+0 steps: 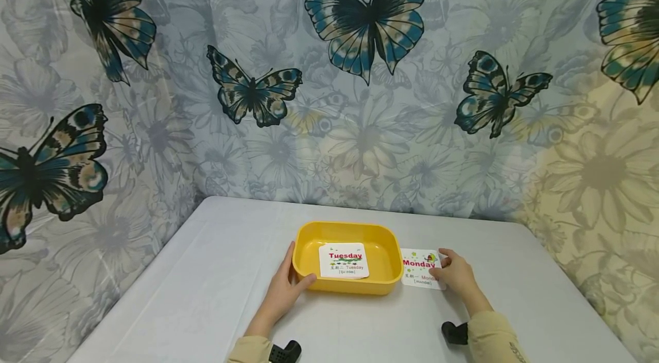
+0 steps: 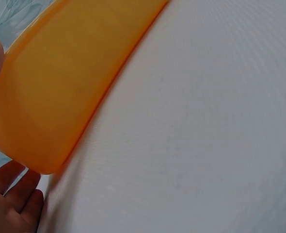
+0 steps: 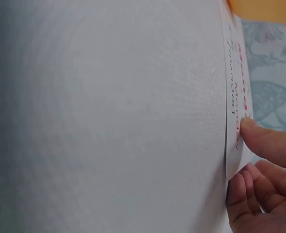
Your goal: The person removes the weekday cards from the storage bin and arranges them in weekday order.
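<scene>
A yellow plastic tray sits on the table, with a white flashcard reading "Tuesday" lying face up in it; whether more cards lie beneath, I cannot tell. My left hand holds the tray's left end, thumb at the near rim and fingers along the outer wall. Just right of the tray, a "Monday" flashcard lies on the table, its left edge against or under the tray's side. Its right edge is pinched by my right hand, thumb on top. The right wrist view shows fingers at the card's underside.
A white cloth covers the table. Behind it hangs a floral backdrop with blue butterflies. A black wrist device sits at the left cuff, another black device at the right cuff.
</scene>
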`<state>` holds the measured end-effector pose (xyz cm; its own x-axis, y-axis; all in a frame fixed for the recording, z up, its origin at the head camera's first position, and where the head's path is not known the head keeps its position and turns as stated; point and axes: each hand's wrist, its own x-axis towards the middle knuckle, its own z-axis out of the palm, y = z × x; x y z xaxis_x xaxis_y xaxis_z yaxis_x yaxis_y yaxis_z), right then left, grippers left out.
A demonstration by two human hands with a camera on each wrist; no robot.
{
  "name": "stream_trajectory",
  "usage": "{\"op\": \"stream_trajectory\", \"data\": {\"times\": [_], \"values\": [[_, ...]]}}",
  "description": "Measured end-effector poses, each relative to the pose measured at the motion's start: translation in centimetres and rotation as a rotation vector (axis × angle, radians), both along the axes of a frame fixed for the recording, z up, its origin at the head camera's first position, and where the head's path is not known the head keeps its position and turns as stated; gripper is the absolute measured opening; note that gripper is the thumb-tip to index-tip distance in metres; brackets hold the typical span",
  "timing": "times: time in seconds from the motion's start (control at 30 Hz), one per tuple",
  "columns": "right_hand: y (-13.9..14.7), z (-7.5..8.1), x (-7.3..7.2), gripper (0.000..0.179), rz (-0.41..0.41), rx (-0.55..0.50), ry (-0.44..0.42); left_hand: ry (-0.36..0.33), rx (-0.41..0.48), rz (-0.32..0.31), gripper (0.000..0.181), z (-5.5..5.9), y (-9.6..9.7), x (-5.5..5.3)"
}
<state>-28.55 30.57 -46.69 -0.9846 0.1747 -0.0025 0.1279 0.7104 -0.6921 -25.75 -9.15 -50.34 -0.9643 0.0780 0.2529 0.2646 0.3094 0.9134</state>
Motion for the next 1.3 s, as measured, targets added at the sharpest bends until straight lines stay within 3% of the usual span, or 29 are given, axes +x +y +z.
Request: {"op": "stream_trajectory", "data": {"times": [0.63, 0.67, 0.87, 0.9, 1.3], "values": [[-0.2, -0.2, 0.3, 0.060, -0.038, -0.043, 0.010, 0.004, 0.005, -0.006, 0.092, 0.0, -0.1, 0.1], [-0.2, -0.2, 0.4, 0.060, -0.038, -0.048, 0.013, -0.001, 0.007, -0.009, 0.092, 0.4, 0.0, 0.3], [-0.2, 0.2, 0.8, 0.059, -0.032, -0.071, 0.013, -0.013, 0.014, -0.011, 0.092, 0.5, 0.0, 0.3], [-0.2, 0.3, 0.9, 0.059, -0.033, -0.079, 0.009, -0.010, 0.014, -0.009, 0.092, 0.1, 0.0, 0.0], [-0.9, 1.9, 1.3, 0.074, -0.039, -0.219, -0.037, -0.002, 0.000, 0.001, 0.092, 0.2, 0.0, 0.0]]}}
